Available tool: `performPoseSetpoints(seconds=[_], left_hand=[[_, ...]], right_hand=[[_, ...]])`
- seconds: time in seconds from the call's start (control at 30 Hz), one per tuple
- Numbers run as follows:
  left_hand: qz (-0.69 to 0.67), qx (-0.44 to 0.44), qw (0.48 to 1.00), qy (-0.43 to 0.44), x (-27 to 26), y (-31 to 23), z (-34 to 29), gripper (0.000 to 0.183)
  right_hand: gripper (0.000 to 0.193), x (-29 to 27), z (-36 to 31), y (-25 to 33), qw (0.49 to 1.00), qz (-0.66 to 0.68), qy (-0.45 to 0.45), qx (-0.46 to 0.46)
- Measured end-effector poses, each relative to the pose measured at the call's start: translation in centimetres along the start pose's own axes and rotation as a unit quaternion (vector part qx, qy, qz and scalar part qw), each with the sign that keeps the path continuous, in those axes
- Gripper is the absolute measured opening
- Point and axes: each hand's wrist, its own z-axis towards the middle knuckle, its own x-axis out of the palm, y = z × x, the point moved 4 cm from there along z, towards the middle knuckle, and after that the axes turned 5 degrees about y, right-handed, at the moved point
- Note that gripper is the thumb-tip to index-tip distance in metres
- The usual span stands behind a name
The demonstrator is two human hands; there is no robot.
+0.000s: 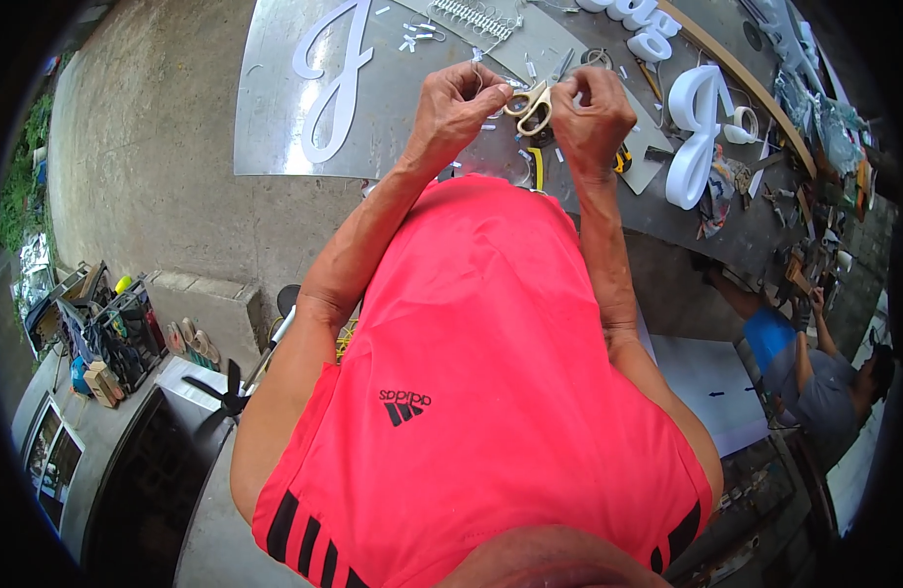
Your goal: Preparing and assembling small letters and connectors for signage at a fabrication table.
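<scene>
My left hand (455, 110) is raised over the metal table, thumb and fingers pinched together. A thin pale wire (477, 80) loops up from its fingertips. To the right, my right hand (593, 116) is closed with curled fingers; whatever it grips is too small or hidden to make out. Between the two hands appear scissors (534, 110) with cream handles, close to my left thumb; I cannot tell whether a hand touches them. Small white pieces and thin wires lie around and beyond my hands. Nearer my body is a yellow-and-black tool (537, 169).
A flat white script letter (340, 88) lies on the sheet metal at left. Raised white letters (695, 137) stand at right. A row of wired white modules (477, 22) lies at the far side. Another person (814, 367) works low at the right.
</scene>
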Motion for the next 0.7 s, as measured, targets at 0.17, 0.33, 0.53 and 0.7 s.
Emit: performPoseSetpoints(seconds=[0.17, 0.33, 0.53, 0.7], left_hand=[[-0.062, -0.036, 0.997, -0.002, -1.8, 0.9, -0.9, 0.017], [-0.077, -0.057, 0.995, 0.003, -2.0, 1.3, -0.8, 0.017], [-0.016, -0.084, 0.995, 0.060, -1.0, 0.5, -1.0, 0.035], [-0.127, -0.112, 0.971, 0.169, -1.0, 1.4, -0.9, 0.077]], right_hand=[[0.004, -5.6, 1.1, -7.7, 0.972, -0.086, 0.106, 0.193], [0.010, -4.9, 0.5, -5.4, 0.983, 0.040, 0.155, 0.085], [0.019, -1.3, 0.4, -0.5, 0.910, 0.303, 0.262, 0.109], [0.031, 0.3, 1.1, 1.9, 0.894, 0.317, 0.315, 0.032]])
